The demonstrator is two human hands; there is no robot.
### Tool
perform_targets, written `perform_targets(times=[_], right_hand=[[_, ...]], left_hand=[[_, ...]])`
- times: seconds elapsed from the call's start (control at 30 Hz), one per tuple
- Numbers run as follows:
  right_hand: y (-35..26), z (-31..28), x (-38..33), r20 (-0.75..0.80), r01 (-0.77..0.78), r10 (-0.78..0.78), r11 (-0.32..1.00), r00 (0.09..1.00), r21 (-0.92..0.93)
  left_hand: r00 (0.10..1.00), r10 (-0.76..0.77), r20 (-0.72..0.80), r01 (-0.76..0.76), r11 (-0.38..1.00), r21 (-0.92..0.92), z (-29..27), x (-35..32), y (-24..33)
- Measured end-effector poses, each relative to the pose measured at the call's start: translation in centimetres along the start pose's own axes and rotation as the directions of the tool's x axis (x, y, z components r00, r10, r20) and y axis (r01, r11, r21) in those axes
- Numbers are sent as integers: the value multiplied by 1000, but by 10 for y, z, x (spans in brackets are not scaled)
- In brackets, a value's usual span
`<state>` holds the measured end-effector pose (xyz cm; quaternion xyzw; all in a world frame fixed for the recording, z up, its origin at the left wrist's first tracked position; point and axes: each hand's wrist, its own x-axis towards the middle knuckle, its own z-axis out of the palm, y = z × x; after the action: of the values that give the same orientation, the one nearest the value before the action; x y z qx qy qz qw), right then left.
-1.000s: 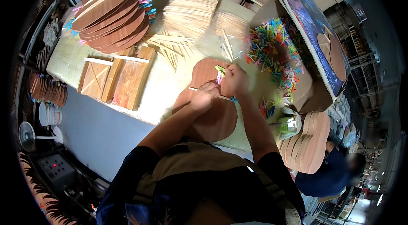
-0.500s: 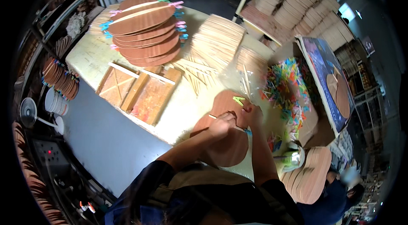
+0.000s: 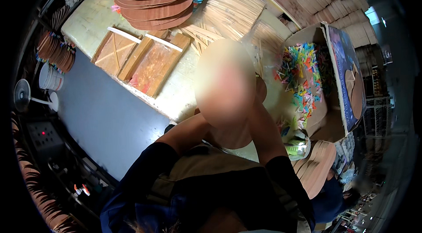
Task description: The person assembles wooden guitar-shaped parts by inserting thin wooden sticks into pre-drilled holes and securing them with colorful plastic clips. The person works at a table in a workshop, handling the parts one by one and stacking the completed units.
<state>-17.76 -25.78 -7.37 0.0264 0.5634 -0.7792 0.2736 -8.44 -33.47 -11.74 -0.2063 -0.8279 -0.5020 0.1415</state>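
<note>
A thin brown guitar-shaped wooden plate (image 3: 233, 139) lies in front of me on the pale worktable (image 3: 178, 105). A large blurred oval covers its middle and both my hands, so neither my fingers nor anything in them can be seen. My left forearm (image 3: 187, 132) reaches in over the plate's left side. From the right, my right forearm (image 3: 267, 134) comes up along the plate's edge. Only the plate's lower end and a bit of its upper right edge show around the blur. Close to my right arm is a clear container (image 3: 299, 148) with something green in it.
A cardboard box (image 3: 327, 134) on the right holds many coloured clothespins (image 3: 303, 77). Thin wooden strips (image 3: 233, 8) are stacked behind. Clipped brown plates (image 3: 154, 11) stand far left, near a wooden frame (image 3: 151, 63). More guitar-shaped plates (image 3: 317, 169) and a person (image 3: 327, 202) are at lower right.
The whole scene has moved up in the picture as my head tilted. My hands, a wooden strip and a yellow-green clothespin showed on the plate before; the blur now hides them.
</note>
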Motion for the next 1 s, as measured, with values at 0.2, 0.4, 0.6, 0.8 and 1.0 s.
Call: perform_targets(times=[0.2,0.4,0.6,0.8,1.0], right_hand=[[20,6,11,-6,-6,5,998,1000,-64],[26,7,14,22,-6,9,995,1000,-104],[14,-21,10,151,-22,28,999,988,-41],[-1,-86,-31,311,239,-519,-202,796,-950],[12,-156,-118,-321,255,-676,608,663,-752]], left_hand=[[996,-85,21,86,993,-74,3,9,-8],[996,-83,28,85,994,-74,1,10,-6],[997,81,0,-81,996,41,0,1,6],[982,186,16,-186,973,136,-6,-2,9],[943,-213,-255,-38,692,-721,-78,0,-13]])
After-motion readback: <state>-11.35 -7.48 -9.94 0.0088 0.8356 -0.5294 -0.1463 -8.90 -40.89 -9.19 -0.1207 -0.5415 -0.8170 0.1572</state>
